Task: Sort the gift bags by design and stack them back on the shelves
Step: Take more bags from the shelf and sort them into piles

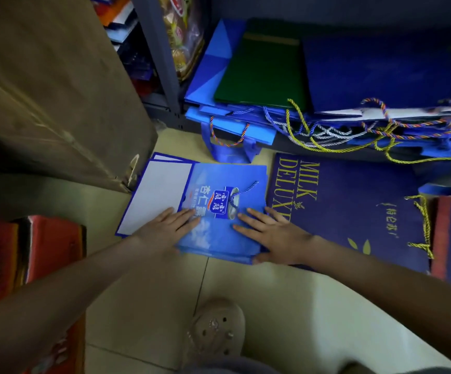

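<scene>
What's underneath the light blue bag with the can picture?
A white-faced bag sticks out from under the light blue bag on its left; more blue edges show along its near side. How many lie beneath is hidden. The left hand and right hand press flat on top.

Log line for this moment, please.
left hand: flat on light blue bag | right hand: flat on same bag | bag: on floor beside Milk Deluxe bag | status: not yet shelved

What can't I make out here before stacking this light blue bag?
Head view only.
Bags under the light blue bag: count hidden by it, the left hand and the right hand.
Shelf pile: lower designs covered by upper bags and cords.
Milk Deluxe bag: small gold print too blurred.
Red boxes: cut off by left edge.
</scene>
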`<state>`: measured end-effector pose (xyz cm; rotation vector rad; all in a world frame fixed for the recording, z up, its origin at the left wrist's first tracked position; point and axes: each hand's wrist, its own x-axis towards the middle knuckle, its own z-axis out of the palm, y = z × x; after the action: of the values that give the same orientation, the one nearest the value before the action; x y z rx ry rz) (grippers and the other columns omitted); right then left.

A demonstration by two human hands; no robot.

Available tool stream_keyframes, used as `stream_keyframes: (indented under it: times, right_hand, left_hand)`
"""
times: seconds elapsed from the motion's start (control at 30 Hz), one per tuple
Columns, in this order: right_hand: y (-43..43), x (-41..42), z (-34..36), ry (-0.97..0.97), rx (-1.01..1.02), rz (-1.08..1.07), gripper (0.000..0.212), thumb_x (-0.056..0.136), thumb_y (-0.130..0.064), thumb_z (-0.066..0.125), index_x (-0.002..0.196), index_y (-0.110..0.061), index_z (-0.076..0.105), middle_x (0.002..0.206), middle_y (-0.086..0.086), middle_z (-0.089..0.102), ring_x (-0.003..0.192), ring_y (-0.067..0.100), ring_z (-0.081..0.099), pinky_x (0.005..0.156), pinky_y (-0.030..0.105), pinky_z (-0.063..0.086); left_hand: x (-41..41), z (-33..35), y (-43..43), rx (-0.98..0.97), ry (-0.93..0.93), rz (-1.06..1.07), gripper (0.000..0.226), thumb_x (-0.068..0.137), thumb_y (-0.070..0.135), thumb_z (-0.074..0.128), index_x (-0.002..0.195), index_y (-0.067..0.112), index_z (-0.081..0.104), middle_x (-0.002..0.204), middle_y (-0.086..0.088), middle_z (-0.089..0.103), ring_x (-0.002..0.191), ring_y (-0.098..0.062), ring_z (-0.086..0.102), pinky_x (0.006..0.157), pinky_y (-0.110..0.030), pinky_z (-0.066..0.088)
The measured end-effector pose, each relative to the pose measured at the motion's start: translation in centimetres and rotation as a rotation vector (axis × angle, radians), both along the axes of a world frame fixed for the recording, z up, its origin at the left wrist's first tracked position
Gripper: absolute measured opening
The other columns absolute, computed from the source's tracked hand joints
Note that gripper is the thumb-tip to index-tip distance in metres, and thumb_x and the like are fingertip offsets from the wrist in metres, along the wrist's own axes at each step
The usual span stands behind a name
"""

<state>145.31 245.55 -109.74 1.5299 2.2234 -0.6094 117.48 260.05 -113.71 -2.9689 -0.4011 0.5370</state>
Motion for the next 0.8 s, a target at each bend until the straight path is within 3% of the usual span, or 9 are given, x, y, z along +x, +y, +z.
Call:
stream_keyframes:
  times: [0.1,0.17,0.27,0.33,0.47,0.57,0.63,0.7,0.8]
  right_hand:
    - [-0.7,2.2,0.5,0.04,0.194,-0.071,0.072,0.092,-0.051,0.042,0.152,-0.021,0.018,0.158,0.006,0.019,0.146,0.025,0.016,0.117,0.052,0.011]
    - [-0.3,4.4,1.7,0.014,0.44,-0.134,0.067,0.085,-0.041,0.049,0.146,-0.018,0.034,0.148,0.008,0.042,0.137,0.026,0.036,0.113,0.051,0.021]
    - [1.4,8.2,5.5,-0.03,0.786,-0.358,0.075,0.073,-0.013,0.057,0.144,-0.009,0.035,0.146,0.014,0.042,0.136,0.027,0.032,0.11,0.046,0.019]
    - [2.8,10.9,8.1,-0.141,0.911,-0.496,0.082,0.072,-0.002,0.06,0.147,-0.007,0.029,0.149,0.017,0.037,0.138,0.032,0.032,0.11,0.05,0.022]
    - [4.5,15.6,9.8,-0.314,0.739,-0.679,0.095,0.078,-0.019,0.072,0.152,-0.012,0.013,0.141,0.022,0.043,0.137,0.037,0.034,0.111,0.055,0.022]
    - [5.0,16.8,9.7,-0.451,0.601,-0.678,0.084,0.083,-0.02,0.069,0.151,-0.01,0.022,0.12,0.017,0.054,0.115,0.035,0.051,0.108,0.051,0.028]
    - [4.9,16.9,9.9,-0.537,0.573,-0.626,0.079,0.072,-0.012,0.077,0.142,-0.007,0.042,0.108,0.015,0.057,0.096,0.035,0.057,0.094,0.048,0.044]
    - [4.3,17.3,10.5,-0.531,0.693,-0.536,0.078,0.052,-0.003,0.086,0.124,-0.002,0.059,0.091,0.014,0.058,0.075,0.033,0.058,0.069,0.039,0.053]
    - [1.8,18.6,11.5,-0.389,0.868,-0.432,0.071,0.058,-0.001,0.085,0.122,0.0,0.056,0.087,0.014,0.055,0.074,0.032,0.053,0.061,0.035,0.052]
  left_hand:
    - [1.1,0.0,0.4,-0.041,-0.11,-0.033,0.079,0.068,0.065,0.06,0.127,0.012,0.058,0.132,-0.011,0.057,0.125,-0.025,0.051,0.101,-0.034,0.042]
    - [3.9,1.4,0.6,-0.074,-0.241,0.01,0.068,0.081,0.06,0.042,0.121,0.009,0.063,0.131,-0.011,0.057,0.124,-0.024,0.047,0.103,-0.029,0.029]
    - [10.5,4.6,0.7,-0.044,-0.455,0.042,0.059,0.085,0.043,0.039,0.123,0.002,0.06,0.131,-0.015,0.056,0.123,-0.025,0.044,0.104,-0.031,0.026]
    - [14.9,6.7,0.5,-0.06,-0.568,0.048,0.056,0.084,0.033,0.04,0.127,0.0,0.055,0.135,-0.016,0.052,0.126,-0.025,0.037,0.107,-0.032,0.024]
    - [21.6,10.0,-0.2,-0.044,-0.756,0.051,0.058,0.08,0.022,0.046,0.134,-0.001,0.047,0.141,-0.018,0.046,0.129,-0.027,0.033,0.112,-0.034,0.019]
    - [24.0,11.0,-0.6,0.018,-0.745,0.063,0.074,0.071,0.013,0.07,0.138,-0.002,0.042,0.144,-0.018,0.042,0.132,-0.03,0.037,0.113,-0.04,0.027]
    - [24.5,11.1,-0.5,0.064,-0.705,0.084,0.085,0.066,0.012,0.077,0.14,-0.001,0.038,0.145,-0.017,0.041,0.133,-0.031,0.04,0.112,-0.043,0.032]
    - [24.6,11.0,0.0,0.096,-0.689,0.105,0.088,0.064,0.011,0.078,0.141,-0.001,0.037,0.146,-0.017,0.041,0.134,-0.031,0.04,0.111,-0.044,0.032]
    - [24.9,11.1,0.6,0.113,-0.68,0.14,0.09,0.064,0.007,0.079,0.142,-0.003,0.036,0.147,-0.018,0.039,0.135,-0.031,0.038,0.111,-0.047,0.03]
